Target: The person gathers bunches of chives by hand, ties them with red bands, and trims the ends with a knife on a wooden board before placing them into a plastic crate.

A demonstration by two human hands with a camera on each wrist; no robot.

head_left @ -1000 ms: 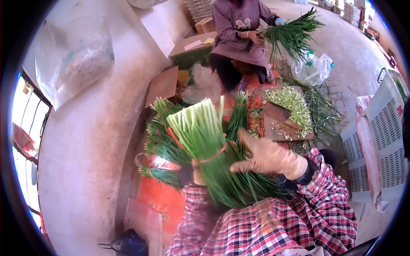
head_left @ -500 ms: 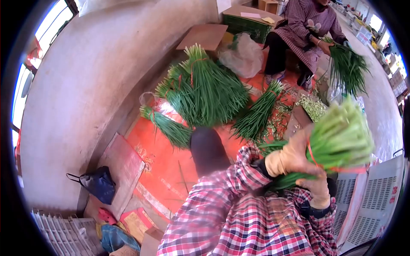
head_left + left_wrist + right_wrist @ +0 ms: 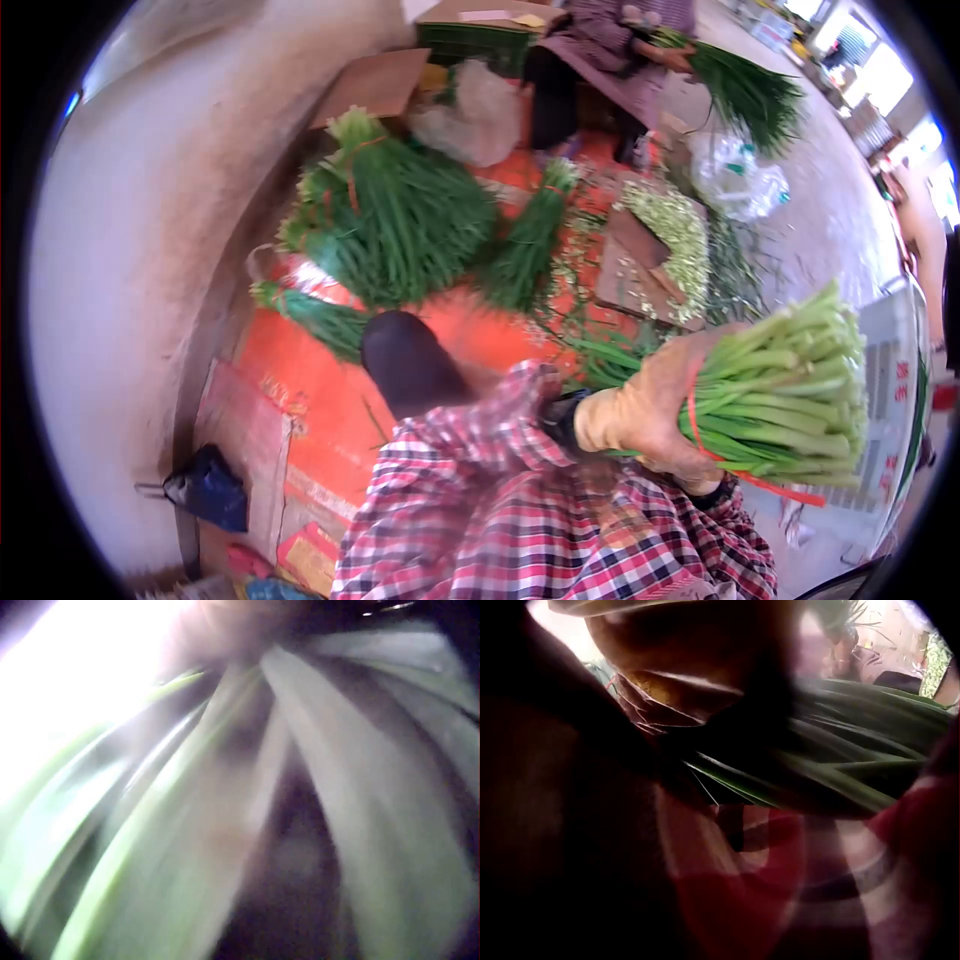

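Note:
In the head view my gloved left hand (image 3: pixel 650 400) grips a thick bunch of chives (image 3: pixel 780 400), its pale trimmed ends pointing right. A red band (image 3: pixel 692 400) circles the bunch beside the fingers, and a strip of it trails below. Mostly hidden under the bunch and left hand, my right hand (image 3: pixel 700 478) is close against them; I cannot tell how its fingers lie. Long chive leaves (image 3: pixel 360 795) fill the blurred left wrist view. The dark right wrist view shows a tan glove (image 3: pixel 682 660) with leaves (image 3: pixel 855 742) beside it.
Tied chive bunches (image 3: pixel 400 220) lie on the orange mat (image 3: pixel 320 400), with another bunch (image 3: pixel 535 235) beside them. A cleaver (image 3: pixel 640 235) rests on a cutting board (image 3: pixel 615 285) among chopped pieces. Across from me a seated person (image 3: pixel 620 60) holds chives. A white crate (image 3: pixel 895 370) stands at right.
The bunch has swung from upright in front of me to the right, cut ends now sideways. My left hand has turned over it; my right hand has gone beneath. The view has shifted too.

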